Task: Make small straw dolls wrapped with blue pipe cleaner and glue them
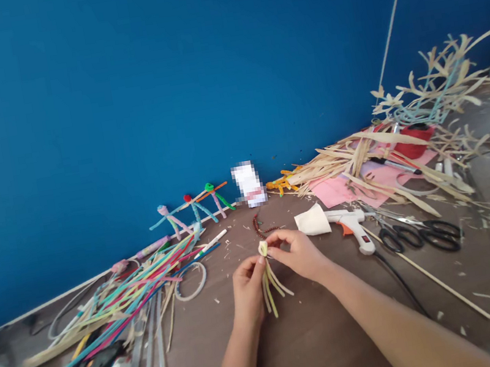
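My left hand (pixel 246 287) and my right hand (pixel 297 253) are both closed on a small bundle of pale straw strips (pixel 268 276), held over the brown table (pixel 324 332). The strips are rolled into a little knot at the top, and their loose ends hang down between my hands. My right fingertips pinch the rolled top; my left fingers grip the strips just below it.
A white glue gun (pixel 353 228) and black scissors (pixel 425 234) lie to the right. Behind them is a heap of cut straw (pixel 382 168) on pink paper. Coloured strips (pixel 127 295), a plastic ring (pixel 190 282) and stick figures (pixel 193 210) sit on the left by the blue wall.
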A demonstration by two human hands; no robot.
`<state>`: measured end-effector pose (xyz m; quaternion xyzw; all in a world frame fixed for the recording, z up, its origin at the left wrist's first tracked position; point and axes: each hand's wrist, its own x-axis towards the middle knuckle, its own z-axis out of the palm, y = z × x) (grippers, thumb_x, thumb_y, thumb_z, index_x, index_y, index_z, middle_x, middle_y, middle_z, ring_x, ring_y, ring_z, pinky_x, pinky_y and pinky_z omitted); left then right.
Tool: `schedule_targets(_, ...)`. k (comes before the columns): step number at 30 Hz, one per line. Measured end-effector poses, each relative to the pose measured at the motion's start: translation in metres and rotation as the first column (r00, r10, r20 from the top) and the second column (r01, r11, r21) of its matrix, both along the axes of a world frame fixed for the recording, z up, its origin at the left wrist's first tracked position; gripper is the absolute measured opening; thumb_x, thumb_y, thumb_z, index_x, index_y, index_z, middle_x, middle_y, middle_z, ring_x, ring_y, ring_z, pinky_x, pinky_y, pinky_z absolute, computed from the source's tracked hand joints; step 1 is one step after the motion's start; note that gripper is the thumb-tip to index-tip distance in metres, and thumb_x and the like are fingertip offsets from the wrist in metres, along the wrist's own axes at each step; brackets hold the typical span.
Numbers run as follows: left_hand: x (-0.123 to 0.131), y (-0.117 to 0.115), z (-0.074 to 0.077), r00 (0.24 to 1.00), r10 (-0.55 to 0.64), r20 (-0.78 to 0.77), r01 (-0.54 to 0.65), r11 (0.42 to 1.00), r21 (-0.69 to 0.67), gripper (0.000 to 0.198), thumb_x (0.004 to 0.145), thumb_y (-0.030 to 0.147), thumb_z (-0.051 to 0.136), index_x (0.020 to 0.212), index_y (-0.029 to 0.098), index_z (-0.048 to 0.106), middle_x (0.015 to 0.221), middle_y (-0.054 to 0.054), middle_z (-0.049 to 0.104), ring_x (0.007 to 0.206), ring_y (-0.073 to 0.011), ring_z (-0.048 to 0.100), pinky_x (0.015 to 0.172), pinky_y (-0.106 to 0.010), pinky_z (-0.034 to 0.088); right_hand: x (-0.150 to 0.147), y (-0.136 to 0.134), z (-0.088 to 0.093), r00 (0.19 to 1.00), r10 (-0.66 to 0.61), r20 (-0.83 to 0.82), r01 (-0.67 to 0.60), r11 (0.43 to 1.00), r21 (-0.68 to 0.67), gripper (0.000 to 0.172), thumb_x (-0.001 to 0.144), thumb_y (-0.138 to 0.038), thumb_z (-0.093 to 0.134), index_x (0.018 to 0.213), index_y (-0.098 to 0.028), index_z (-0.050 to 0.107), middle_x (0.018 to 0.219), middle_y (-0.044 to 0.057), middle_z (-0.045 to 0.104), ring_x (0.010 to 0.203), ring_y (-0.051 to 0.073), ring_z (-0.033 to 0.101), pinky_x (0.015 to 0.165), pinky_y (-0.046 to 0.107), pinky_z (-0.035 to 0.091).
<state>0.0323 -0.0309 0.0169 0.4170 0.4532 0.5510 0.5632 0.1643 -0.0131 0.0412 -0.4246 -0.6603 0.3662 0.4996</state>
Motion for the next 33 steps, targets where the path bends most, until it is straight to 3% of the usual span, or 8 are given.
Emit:
schedule_targets(4,-0.0021,-0.0003,0.0034,0.998,0.034,-0.049,-0.028,0.992,0.122,0.016,0.064,0.023,0.066,0.076,0.014,0.061,0.067,0.001,0.059,0.060,-0.0079,0.050,0.058,-0.017,0.038,0.0024,0.0005,0.0037,1.000,0.009,0.004,-0.009,1.000,-0.018,0.009,0.071,-0.023,0.054,0.070,-0.017,0.061,0.067,-0.001,0.062,0.063,0.012,0.053,0.060,0.022,0.040)
schedule_targets(7,-0.0016,-0.0010,0.0057,0.999,-0.015,-0.037,0.020,0.988,0.152,0.019,0.064,0.020,0.066,0.082,0.016,0.061,0.073,-0.001,0.060,0.068,-0.0094,0.052,0.065,-0.018,0.039,0.0028,0.0003,0.0042,1.000,0.014,0.000,-0.014,1.000,-0.026,0.010,0.071,-0.024,0.055,0.069,-0.017,0.061,0.066,-0.001,0.062,0.063,0.012,0.053,0.060,0.022,0.039)
schedule_targets(19,0.0016,-0.0035,0.0053,0.996,-0.088,0.017,0.084,0.984,0.157,0.015,0.065,0.016,0.064,0.079,0.017,0.058,0.073,0.001,0.056,0.069,-0.0088,0.050,0.066,-0.018,0.037,0.0013,-0.0002,-0.0012,1.000,-0.021,-0.005,0.021,1.000,-0.013,0.004,0.068,-0.018,0.054,0.065,-0.017,0.053,0.062,-0.003,0.056,0.060,0.011,0.051,0.058,0.022,0.039)
schedule_targets(33,0.0041,-0.0056,0.0088,0.984,-0.139,0.114,0.132,0.989,0.068,0.016,0.062,0.020,0.066,0.067,0.016,0.052,0.066,0.003,0.051,0.061,-0.0075,0.046,0.058,-0.017,0.035,-0.0002,-0.0038,-0.0013,0.998,-0.021,0.051,0.022,1.000,-0.020,0.005,0.067,-0.016,0.054,0.065,-0.017,0.059,0.062,-0.002,0.060,0.058,0.011,0.052,0.057,0.022,0.040)
